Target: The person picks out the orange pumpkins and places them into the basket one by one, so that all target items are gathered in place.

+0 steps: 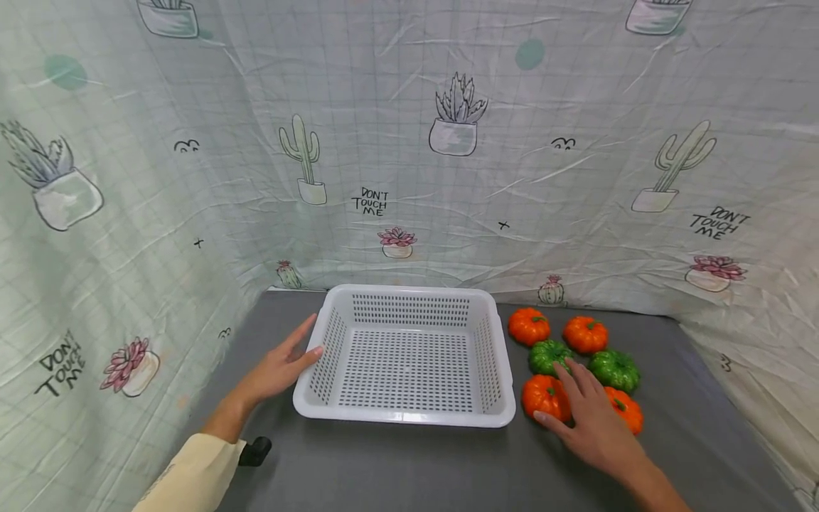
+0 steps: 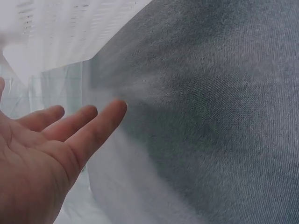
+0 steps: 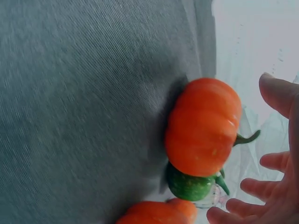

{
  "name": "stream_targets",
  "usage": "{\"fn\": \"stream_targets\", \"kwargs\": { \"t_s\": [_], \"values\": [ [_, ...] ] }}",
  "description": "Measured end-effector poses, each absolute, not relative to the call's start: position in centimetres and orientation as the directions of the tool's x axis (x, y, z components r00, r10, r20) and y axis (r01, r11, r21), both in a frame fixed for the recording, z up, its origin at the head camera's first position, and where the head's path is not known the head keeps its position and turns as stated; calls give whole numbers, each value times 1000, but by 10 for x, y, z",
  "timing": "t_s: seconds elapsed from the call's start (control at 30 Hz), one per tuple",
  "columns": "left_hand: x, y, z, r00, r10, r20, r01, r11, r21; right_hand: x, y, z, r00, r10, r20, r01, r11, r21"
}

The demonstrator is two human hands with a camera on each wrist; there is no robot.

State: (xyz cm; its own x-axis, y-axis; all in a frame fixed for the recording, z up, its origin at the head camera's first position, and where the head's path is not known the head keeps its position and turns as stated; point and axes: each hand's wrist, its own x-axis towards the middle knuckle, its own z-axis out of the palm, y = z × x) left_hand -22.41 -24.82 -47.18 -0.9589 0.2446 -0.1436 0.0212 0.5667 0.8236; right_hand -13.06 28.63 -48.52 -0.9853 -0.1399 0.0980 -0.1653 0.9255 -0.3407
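Observation:
A white perforated plastic basket (image 1: 404, 419) stands on the grey table with nothing in it. My left hand (image 1: 281, 366) is at the basket's left side, fingers extended, the thumb at its rim; in the left wrist view the palm (image 2: 37, 163) faces up beside the basket wall. Over the small pumpkins hovers my right hand (image 1: 598, 423), fingers spread and holding nothing. Nearest to it is an orange pumpkin (image 1: 545, 397), with a second orange pumpkin (image 1: 623, 409) partly hidden behind the hand. The right wrist view shows an orange pumpkin (image 3: 203, 126) beside the open fingers.
Behind the right hand lie a green pumpkin (image 1: 549, 355), another green pumpkin (image 1: 616, 370) and two orange ones, one at the left (image 1: 529, 326) and one at the right (image 1: 585, 334). A printed cloth (image 1: 409, 178) hangs around the back and sides of the table.

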Motion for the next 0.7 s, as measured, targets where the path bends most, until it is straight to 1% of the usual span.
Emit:
{"fn": "stream_targets", "kwargs": {
  "t_s": [0.17, 0.37, 0.5, 0.7],
  "values": [
    [-226, -245, -479, -958, 255, -131, 28, 538, 842, -131, 283, -494, -983, -124, 135, -166, 917, -364],
    [-231, -240, -485, -955, 276, -111, 44, 500, 865, -128, 283, -501, -992, -60, 113, -99, 921, -377],
    [-231, -240, -490, -953, 263, -151, -29, 417, 908, -129, 282, -505, -998, -20, 67, -45, 917, -396],
    [-226, -242, -499, -948, 265, -177, -98, 287, 953, -132, 280, -512, -997, 43, -58, 64, 899, -433]
  ]
}}
